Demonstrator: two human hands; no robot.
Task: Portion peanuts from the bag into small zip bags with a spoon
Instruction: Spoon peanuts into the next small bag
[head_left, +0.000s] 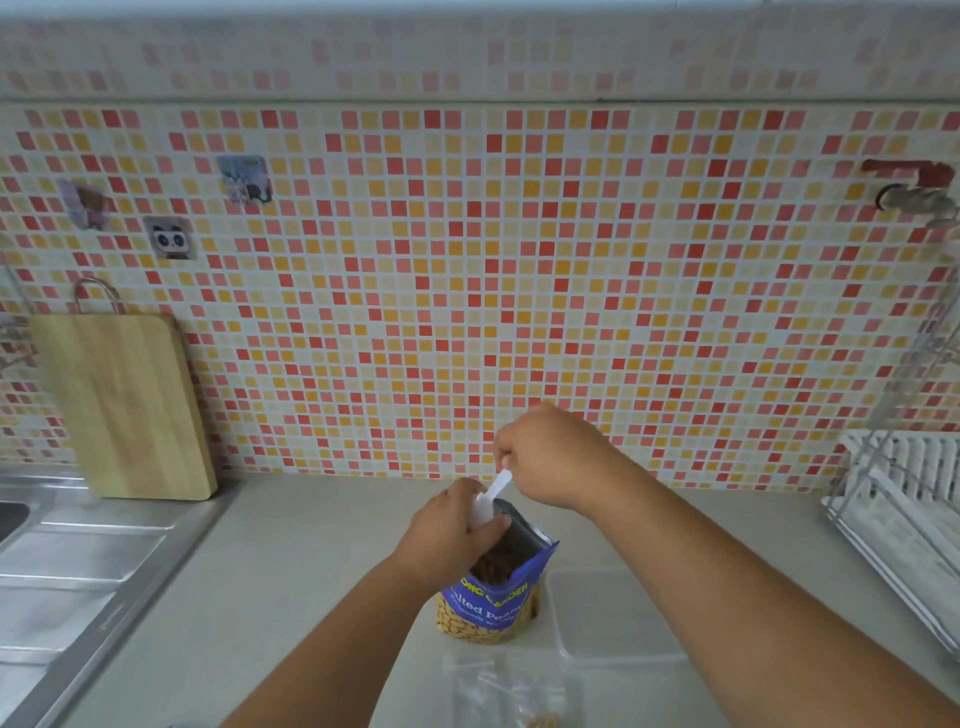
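The bag (485, 605) is being gripped by the left hand (447, 527) while the spoon (496, 491), pinched by the right hand (553, 460), is being dipped in. A level carry to the zip bags (506, 686) at 6 o'clock seems due next.

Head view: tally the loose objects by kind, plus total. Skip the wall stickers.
peanut bag: 1
spoon: 1
zip bag: 1 that can be made out, clear and cut off by the bottom edge
clear container: 1
cutting board: 1
dish rack: 1
Total: 6
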